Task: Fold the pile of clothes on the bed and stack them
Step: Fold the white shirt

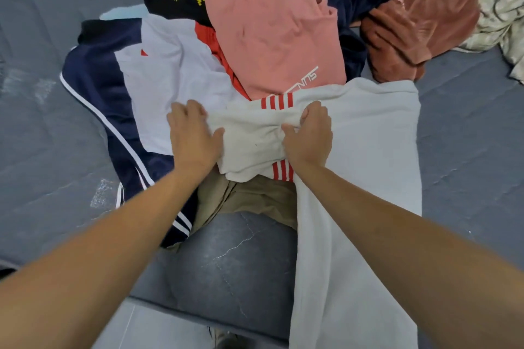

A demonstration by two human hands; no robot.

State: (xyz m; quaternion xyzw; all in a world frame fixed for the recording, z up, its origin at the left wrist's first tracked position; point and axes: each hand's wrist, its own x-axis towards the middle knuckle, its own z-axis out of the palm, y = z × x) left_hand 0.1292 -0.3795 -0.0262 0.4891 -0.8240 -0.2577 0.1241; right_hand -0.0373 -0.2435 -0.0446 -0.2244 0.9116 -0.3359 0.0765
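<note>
Bare grey mattress (42, 127) lies open along the left side, and another bare strip shows at right (465, 150) beyond the white shirt (377, 133). A small bare patch sits at the near edge between the forearms. The centre is blocked by the heaped clothes: pink shirt (272, 37) on top, navy garment (93, 76) to its left, rust-coloured garment (419, 25) to its right. A crumpled patterned sheet (499, 0) fills the far right corner.

Matt white cotton shirt (368, 127); shiny rust velvet garment (419, 25); quilted grey bedcover (232, 261)
</note>
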